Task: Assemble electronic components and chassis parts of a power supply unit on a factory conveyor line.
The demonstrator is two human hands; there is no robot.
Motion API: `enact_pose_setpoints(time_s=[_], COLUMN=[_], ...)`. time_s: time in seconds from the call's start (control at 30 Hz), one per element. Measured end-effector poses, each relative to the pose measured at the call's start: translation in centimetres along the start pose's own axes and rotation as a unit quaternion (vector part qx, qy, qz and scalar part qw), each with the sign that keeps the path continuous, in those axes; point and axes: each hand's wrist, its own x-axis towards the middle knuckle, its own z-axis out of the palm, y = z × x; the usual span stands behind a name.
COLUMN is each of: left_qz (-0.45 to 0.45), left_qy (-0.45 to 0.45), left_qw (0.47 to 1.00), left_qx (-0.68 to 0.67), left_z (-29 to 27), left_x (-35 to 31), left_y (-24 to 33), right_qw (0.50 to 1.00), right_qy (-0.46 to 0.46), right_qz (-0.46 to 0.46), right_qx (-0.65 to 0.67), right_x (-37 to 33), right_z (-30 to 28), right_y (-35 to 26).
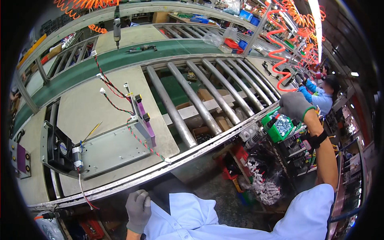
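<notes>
My right hand, in a grey glove, is raised at the right over a green bin of small metal screws. Its fingers are curled downward, and whatever they hold is hidden. A red coiled hose hangs down to just above this hand. Close to my waist is my left hand, also gloved, its fingers curled in a loose fist with nothing showing in them. On the bench in front lies a grey metal chassis with a black fan, an upright purple-edged panel and several twisted wires.
Metal rollers run right of the board under the chassis. A screwdriver tool hangs above the green belt; another tool lies there. A purple-faced unit sits far left. A co-worker works at the right.
</notes>
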Motion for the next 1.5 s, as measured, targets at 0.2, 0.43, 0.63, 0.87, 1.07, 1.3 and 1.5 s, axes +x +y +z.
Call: enact_pose_setpoints(time_s=[0.2,0.43,0.63,0.87,1.07,1.3,1.5], left_qz=[-0.052,-0.075,-0.052,-0.015,-0.011,-0.006,-0.002], left_qy=[0.009,-0.013,-0.037,-0.065,-0.059,-0.085,-0.100], left_qw=[0.998,0.997,0.998,0.998,0.998,0.996,0.995], left_qx=[0.026,0.033,0.014,0.016,0.019,0.022,0.029], left_z=[-1.5,-1.5,0.0,0.6,2.0,2.7,3.5], left_x=[-2.3,-2.7,-1.0,0.8,1.2,1.5,3.0], left_y=[-1.1,-2.0,-1.6,-1.2,-0.6,0.0,1.0], right_qw=[0.999,0.999,0.993,0.993,0.995,0.991,0.991], right_qy=[-0.027,-0.039,-0.085,-0.050,-0.035,-0.023,0.013], right_qz=[-0.024,0.021,0.037,0.074,0.072,0.109,0.093], right_qx=[-0.005,0.023,0.074,0.078,0.053,0.078,0.098], right_x=[3.8,6.1,6.3,5.3,6.5,7.5,7.7], right_z=[3.0,6.4,9.6,8.7,9.1,11.5,10.9], right_y=[-1.7,-1.0,-0.7,3.0,4.0,6.0,7.6])
